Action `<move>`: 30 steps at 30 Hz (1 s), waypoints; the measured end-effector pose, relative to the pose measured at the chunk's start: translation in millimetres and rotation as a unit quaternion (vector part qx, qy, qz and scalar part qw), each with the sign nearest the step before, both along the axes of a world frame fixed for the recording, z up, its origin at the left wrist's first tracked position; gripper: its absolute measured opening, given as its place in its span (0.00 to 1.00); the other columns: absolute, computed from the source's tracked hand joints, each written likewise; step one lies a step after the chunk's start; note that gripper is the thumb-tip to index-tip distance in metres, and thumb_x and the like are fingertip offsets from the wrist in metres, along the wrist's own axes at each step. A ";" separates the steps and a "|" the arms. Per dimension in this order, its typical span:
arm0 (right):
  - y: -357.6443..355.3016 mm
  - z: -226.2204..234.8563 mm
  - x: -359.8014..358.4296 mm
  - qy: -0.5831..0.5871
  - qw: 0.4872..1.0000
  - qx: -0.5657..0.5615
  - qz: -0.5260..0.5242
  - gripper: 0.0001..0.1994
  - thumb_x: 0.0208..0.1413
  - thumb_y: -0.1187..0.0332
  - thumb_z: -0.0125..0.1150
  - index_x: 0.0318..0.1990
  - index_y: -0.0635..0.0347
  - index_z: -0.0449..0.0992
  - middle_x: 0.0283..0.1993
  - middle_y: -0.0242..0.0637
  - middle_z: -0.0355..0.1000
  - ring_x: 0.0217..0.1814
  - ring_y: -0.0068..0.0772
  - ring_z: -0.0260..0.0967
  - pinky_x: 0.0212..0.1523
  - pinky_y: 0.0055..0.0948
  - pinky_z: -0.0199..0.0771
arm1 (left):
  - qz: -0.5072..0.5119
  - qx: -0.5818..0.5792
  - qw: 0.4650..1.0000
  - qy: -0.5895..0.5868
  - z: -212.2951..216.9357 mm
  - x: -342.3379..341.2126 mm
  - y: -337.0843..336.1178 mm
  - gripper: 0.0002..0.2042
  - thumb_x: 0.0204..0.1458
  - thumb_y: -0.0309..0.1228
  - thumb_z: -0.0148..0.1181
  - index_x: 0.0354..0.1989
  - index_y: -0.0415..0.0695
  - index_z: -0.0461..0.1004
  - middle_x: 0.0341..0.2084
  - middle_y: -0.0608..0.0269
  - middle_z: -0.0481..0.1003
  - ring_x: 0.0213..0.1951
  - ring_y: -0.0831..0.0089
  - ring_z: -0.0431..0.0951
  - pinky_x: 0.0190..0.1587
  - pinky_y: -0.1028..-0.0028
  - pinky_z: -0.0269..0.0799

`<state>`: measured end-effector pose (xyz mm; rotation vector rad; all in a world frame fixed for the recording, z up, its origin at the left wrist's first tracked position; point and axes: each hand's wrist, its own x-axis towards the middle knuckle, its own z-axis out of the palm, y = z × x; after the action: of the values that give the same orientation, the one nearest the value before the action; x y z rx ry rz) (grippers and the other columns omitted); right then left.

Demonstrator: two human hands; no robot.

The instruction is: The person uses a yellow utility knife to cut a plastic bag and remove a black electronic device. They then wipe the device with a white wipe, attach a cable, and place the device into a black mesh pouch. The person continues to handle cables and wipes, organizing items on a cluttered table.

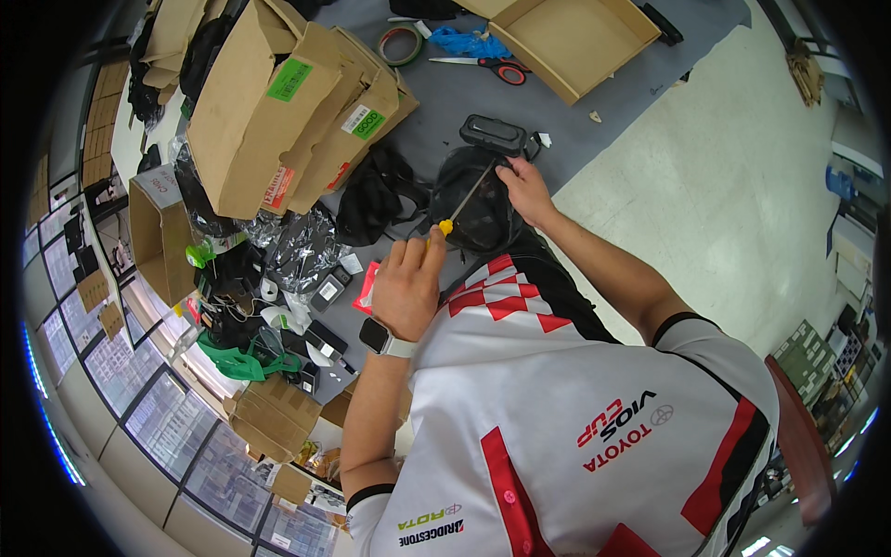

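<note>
My left hand, with a watch on its wrist, is closed around a long screwdriver with a yellow handle. The metal shaft slants up and to the right across a round black item that looks partly see-through; its kind is unclear. At that item's right edge, close to the shaft's far end, my right hand has its fingers closed. Whether they pinch the item's rim or the shaft's tip is hard to make out. Just beyond lies a black oblong device, touching or nearly touching the round item.
Opened cardboard boxes stand at the left. A shallow cardboard tray, scissors, a tape roll and a blue crumpled glove or bag lie farther back. Crumpled plastic, black fabric and small electronics crowd my left side.
</note>
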<state>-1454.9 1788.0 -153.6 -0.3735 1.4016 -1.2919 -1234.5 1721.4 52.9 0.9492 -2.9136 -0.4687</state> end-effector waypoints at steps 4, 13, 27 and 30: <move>0.4 -7.2 2.2 0.125 0.992 -0.025 0.015 0.16 0.69 0.68 0.54 0.58 0.68 0.77 0.48 0.44 0.82 0.48 0.31 0.77 0.52 0.31 0.74 | 0.091 0.056 0.994 0.028 0.0 -7.4 -2.4 0.13 0.59 0.26 0.67 0.50 0.38 0.79 0.29 0.57 0.75 0.28 0.58 0.77 0.31 0.62 0.76; -0.8 6.5 0.8 0.286 0.956 -0.055 0.035 0.12 0.68 0.66 0.57 0.44 0.69 0.76 0.35 0.55 0.77 0.36 0.56 0.76 0.38 0.43 0.72 | 0.388 0.526 0.756 0.041 -21.6 15.9 -23.9 0.11 0.64 0.36 0.66 0.39 0.39 0.79 0.19 0.62 0.71 0.19 0.73 0.68 0.23 0.67 0.62; -6.5 14.1 4.2 0.297 0.950 -0.092 -0.004 0.10 0.67 0.67 0.59 0.43 0.68 0.77 0.33 0.55 0.77 0.32 0.54 0.76 0.34 0.42 0.73 | 0.241 0.141 0.960 0.016 -28.0 -3.8 -1.2 0.15 0.64 0.41 0.63 0.33 0.41 0.75 0.23 0.49 0.78 0.28 0.43 0.79 0.34 0.51 0.73; -2.8 7.8 6.1 0.330 0.943 -0.041 0.020 0.10 0.67 0.67 0.59 0.46 0.67 0.78 0.34 0.55 0.78 0.33 0.53 0.78 0.36 0.40 0.74 | 0.187 0.003 0.982 -0.002 -39.4 -1.3 3.1 0.17 0.64 0.44 0.64 0.34 0.42 0.74 0.23 0.48 0.79 0.28 0.43 0.80 0.32 0.50 0.75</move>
<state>-1448.8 1785.2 -145.8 -0.9538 1.8799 -1.2459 -1235.8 1724.5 13.5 1.4553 -2.6422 -0.4475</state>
